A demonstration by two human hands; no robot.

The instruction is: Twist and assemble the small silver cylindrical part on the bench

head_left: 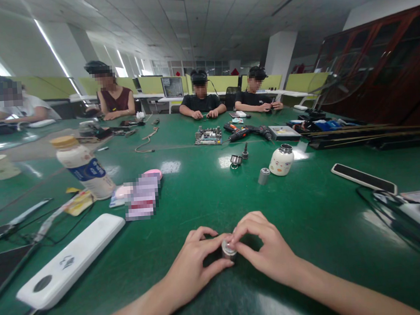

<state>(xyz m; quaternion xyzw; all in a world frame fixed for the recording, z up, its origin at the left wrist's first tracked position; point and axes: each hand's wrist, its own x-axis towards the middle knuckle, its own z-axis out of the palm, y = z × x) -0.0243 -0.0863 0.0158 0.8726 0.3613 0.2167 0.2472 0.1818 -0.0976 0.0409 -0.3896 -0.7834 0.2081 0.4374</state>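
Close in front of me, a small silvery metal cylinder stands on the green table. My left hand holds it from the side between thumb and forefinger. The fingertips of my right hand are pinched together at its top rim and partly cover it; whether a separate small piece is between them, I cannot tell. Further out stands a similar metal cylinder, beside a cream-coloured small bottle with a printed pattern and no lid. Behind these lie a metal ring-shaped part and a small dark fitting.
A white power-bank-like bar, a pink-and-lilac packet and a drink bottle are on the left. On the right lies a phone near cables. Further back are a circuit board, power drills and several seated people.
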